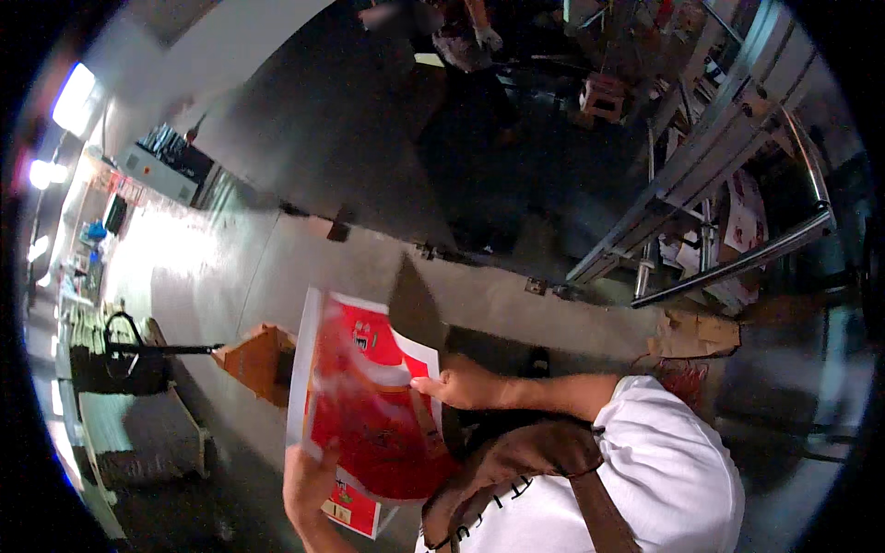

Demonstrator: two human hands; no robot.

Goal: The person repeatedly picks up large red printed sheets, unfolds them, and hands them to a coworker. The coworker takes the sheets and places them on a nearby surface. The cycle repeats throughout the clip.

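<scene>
A red printed sheet (369, 415) with white borders hangs in front of me, curved along its length. My right hand (458, 387) is closed on its right edge, the thumb and fingers pinching the border. My left hand (313, 475) is closed on the lower left edge, its fingertips partly blurred against the red print. Below the left hand a further red printed part (355, 510) with a white edge shows; whether it belongs to the same sheet I cannot tell. My white sleeve and a brown apron fill the lower right.
At left, a pallet truck's black handle (138, 348) and orange body (263, 361) stand beside stacked pale sheets (138, 429). A metal frame (701, 147) rises at right, near flattened cardboard (693, 334). Another person (461, 41) and a pink stool (603, 97) are at the far side.
</scene>
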